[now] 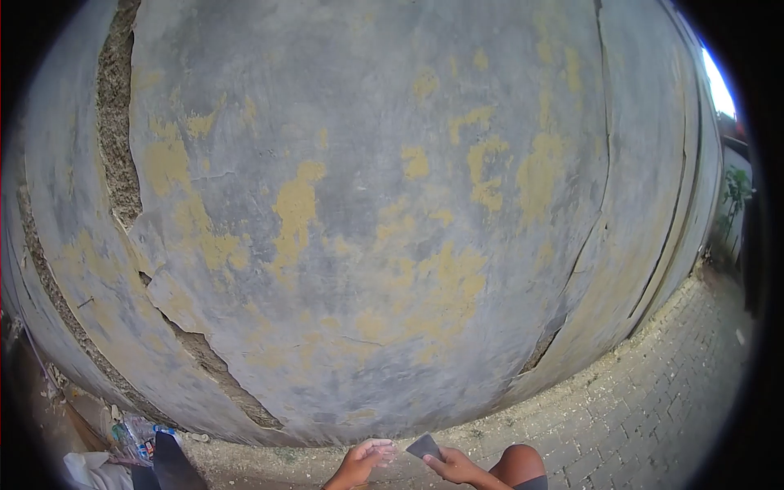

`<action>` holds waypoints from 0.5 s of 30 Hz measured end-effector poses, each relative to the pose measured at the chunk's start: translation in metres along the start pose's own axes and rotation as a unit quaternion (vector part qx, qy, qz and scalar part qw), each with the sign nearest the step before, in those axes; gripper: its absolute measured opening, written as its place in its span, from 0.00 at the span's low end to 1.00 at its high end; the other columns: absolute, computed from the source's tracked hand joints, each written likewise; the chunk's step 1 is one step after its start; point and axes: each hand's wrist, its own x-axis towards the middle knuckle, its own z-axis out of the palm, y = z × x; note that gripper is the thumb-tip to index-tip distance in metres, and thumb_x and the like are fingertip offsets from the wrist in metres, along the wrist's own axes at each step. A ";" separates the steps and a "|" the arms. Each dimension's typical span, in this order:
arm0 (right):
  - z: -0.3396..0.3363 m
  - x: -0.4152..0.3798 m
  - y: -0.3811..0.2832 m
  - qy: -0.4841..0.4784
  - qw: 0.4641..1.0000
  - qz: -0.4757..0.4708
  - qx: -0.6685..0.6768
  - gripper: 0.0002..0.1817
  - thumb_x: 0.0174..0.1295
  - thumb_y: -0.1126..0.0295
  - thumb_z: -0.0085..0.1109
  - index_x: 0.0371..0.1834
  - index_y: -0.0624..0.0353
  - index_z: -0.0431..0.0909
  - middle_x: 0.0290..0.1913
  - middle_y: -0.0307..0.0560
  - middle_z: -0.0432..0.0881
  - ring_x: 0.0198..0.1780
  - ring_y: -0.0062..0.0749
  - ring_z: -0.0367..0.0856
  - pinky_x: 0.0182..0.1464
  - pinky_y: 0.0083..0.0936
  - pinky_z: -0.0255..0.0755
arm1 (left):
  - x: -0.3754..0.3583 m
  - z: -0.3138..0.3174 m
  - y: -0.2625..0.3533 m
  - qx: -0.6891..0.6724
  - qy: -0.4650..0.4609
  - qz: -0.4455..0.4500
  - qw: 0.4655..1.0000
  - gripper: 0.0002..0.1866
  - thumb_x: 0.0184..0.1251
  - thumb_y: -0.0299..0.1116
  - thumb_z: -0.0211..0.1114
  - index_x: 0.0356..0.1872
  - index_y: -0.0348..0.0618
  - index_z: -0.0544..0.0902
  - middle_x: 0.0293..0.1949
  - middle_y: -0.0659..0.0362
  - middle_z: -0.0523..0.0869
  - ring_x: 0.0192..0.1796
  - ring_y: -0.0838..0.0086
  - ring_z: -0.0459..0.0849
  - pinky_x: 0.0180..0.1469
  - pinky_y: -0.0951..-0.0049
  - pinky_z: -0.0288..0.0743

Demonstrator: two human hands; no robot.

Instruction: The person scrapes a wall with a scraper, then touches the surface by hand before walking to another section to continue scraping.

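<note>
At the bottom middle, my left hand (367,461) is raised with its fingers apart and nothing held in it. Just to its right, my right hand (454,465) grips a flat, dark grey scraper-like piece (424,446) by its lower right edge. A small gap separates this piece from the left fingertips. Behind both hands stands a large grey wall (359,163) with yellowish patches and long cracks.
My bent knee (519,465) is beside the right hand. Paving blocks (637,408) run along the wall's base at the right. Plastic bottles (135,433), a white sack (94,471) and a dark object (175,464) are at the lower left.
</note>
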 end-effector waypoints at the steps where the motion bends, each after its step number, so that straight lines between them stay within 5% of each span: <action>1: 0.002 -0.001 0.006 -0.006 0.992 -0.038 -0.123 0.22 0.69 0.49 0.54 0.40 0.61 0.76 0.26 0.49 0.80 0.27 0.40 0.80 0.32 0.35 0.73 | 0.002 -0.001 -0.010 0.004 0.000 0.008 1.000 0.19 0.77 0.32 0.53 0.62 0.32 0.72 0.51 0.50 0.85 0.57 0.68 0.83 0.54 0.71 0.76; 3: 0.014 0.004 0.036 -0.008 0.966 -0.082 -0.246 0.27 0.68 0.45 0.53 0.42 0.63 0.78 0.27 0.57 0.82 0.30 0.50 0.83 0.36 0.40 0.74 | 0.008 0.002 -0.038 0.079 -0.059 0.022 0.995 0.19 0.76 0.36 0.56 0.59 0.32 0.74 0.50 0.51 0.85 0.56 0.67 0.82 0.55 0.67 0.77; 5: 0.029 0.013 0.078 -0.123 0.972 -0.158 -0.121 0.25 0.58 0.61 0.64 0.56 0.60 0.74 0.40 0.63 0.84 0.39 0.50 0.83 0.47 0.43 0.75 | 0.016 0.002 -0.078 0.151 -0.031 0.038 0.987 0.14 0.69 0.33 0.64 0.51 0.36 0.81 0.43 0.56 0.87 0.48 0.71 0.83 0.51 0.69 0.77; 6: 0.027 0.003 0.054 -0.124 0.972 -0.160 -0.120 0.25 0.58 0.61 0.64 0.56 0.60 0.74 0.40 0.63 0.84 0.39 0.50 0.83 0.47 0.43 0.75 | 0.019 0.003 -0.089 0.219 -0.005 0.048 0.974 0.10 0.62 0.30 0.71 0.42 0.40 0.87 0.37 0.60 0.88 0.40 0.74 0.84 0.47 0.70 0.77; 8: 0.020 -0.033 -0.031 -0.088 0.972 -0.182 -0.121 0.21 0.59 0.61 0.62 0.52 0.60 0.75 0.41 0.63 0.83 0.40 0.55 0.82 0.45 0.43 0.75 | 0.019 0.007 -0.090 0.193 0.003 0.052 0.980 0.10 0.61 0.30 0.72 0.42 0.38 0.86 0.36 0.59 0.88 0.40 0.74 0.84 0.47 0.71 0.77; 12: 0.026 0.000 0.045 -0.031 0.961 -0.264 -0.075 0.21 0.59 0.61 0.62 0.53 0.60 0.76 0.39 0.62 0.83 0.40 0.54 0.82 0.44 0.42 0.74 | 0.000 0.030 -0.052 0.145 0.055 0.030 0.987 0.10 0.64 0.32 0.70 0.40 0.36 0.86 0.36 0.56 0.88 0.41 0.74 0.84 0.47 0.72 0.76; 14: 0.022 0.031 0.116 0.167 0.966 -0.136 -0.143 0.29 0.69 0.61 0.54 0.71 0.58 0.63 0.49 0.57 0.85 0.50 0.29 0.84 0.54 0.32 0.76 | -0.003 0.022 -0.060 0.086 0.064 0.035 0.994 0.12 0.65 0.33 0.69 0.43 0.35 0.84 0.36 0.56 0.88 0.41 0.74 0.84 0.46 0.71 0.77; 15: 0.005 0.022 0.087 0.222 0.970 -0.073 -0.072 0.22 0.70 0.61 0.53 0.63 0.59 0.69 0.35 0.49 0.81 0.35 0.29 0.79 0.38 0.31 0.74 | -0.005 0.018 -0.068 0.024 0.073 0.043 0.996 0.14 0.67 0.35 0.68 0.46 0.35 0.83 0.36 0.55 0.88 0.40 0.74 0.84 0.45 0.71 0.77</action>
